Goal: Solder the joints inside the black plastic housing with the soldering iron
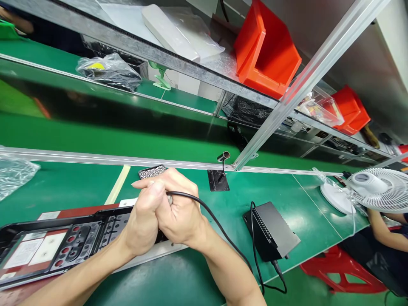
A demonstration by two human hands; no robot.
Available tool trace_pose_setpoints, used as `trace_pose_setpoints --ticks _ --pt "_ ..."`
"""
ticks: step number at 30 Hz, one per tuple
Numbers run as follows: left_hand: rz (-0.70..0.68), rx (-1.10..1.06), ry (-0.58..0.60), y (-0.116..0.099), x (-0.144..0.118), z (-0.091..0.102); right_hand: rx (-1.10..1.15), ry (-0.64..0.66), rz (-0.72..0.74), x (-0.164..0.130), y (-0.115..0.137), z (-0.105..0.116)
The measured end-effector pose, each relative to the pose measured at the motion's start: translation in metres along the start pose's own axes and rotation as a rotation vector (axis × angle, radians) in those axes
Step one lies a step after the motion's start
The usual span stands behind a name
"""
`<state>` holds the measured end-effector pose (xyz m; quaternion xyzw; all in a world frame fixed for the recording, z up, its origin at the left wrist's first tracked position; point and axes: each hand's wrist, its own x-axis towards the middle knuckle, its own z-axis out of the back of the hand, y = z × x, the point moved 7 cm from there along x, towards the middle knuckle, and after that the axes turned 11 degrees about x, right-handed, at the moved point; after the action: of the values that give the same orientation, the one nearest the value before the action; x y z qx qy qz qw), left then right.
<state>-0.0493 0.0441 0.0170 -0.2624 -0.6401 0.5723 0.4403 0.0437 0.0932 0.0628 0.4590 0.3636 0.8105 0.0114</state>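
Both forearms fill the near edge of the green workbench (178, 280), meeting over a long black plastic housing (63, 242) that lies flat along that edge on a pale fixture plate. Left hand (142, 221) and right hand (178, 212) are pressed together, fingers closed around a corded electric screwdriver (169, 197) whose body is almost hidden inside the grip; its black cable (219, 229) runs off toward the black power supply box (270, 231) near the right front edge. Whether the bit touches the housing cannot be told.

Driving well here likely means keeping the tool upright over the hole, with the left hand steadying it, and letting the cable hang slack so it does not pull sideways.

Behind the hands, at the back edge of the bench, sits a small tray of screws (152, 171), and just right of it a small black stand (219, 178). Open green surface lies between hands and power box. 1 white fan (379, 189) stands at the far right corner beside another person's arm (384, 231). 2 red bins (267, 51) sit on the overhead shelf.
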Motion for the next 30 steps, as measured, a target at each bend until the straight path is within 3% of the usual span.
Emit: trace_pose_setpoints --ticks 6,15,22,30 --pt "0.025 0.003 -0.063 0.007 -0.002 0.005 0.091 -0.036 0.035 0.003 0.005 -0.001" --pt "-0.034 0.037 0.008 0.001 -0.002 -0.002 0.035 0.008 -0.01 -0.001 -0.005 -0.005" --pt "-0.049 0.051 -0.006 -0.001 -0.001 -0.004 0.051 -0.077 0.066 -0.004 -0.002 -0.003" --pt "-0.075 0.029 0.014 -0.01 0.0 -0.006 0.001 0.018 -0.065 -0.004 -0.007 -0.006"
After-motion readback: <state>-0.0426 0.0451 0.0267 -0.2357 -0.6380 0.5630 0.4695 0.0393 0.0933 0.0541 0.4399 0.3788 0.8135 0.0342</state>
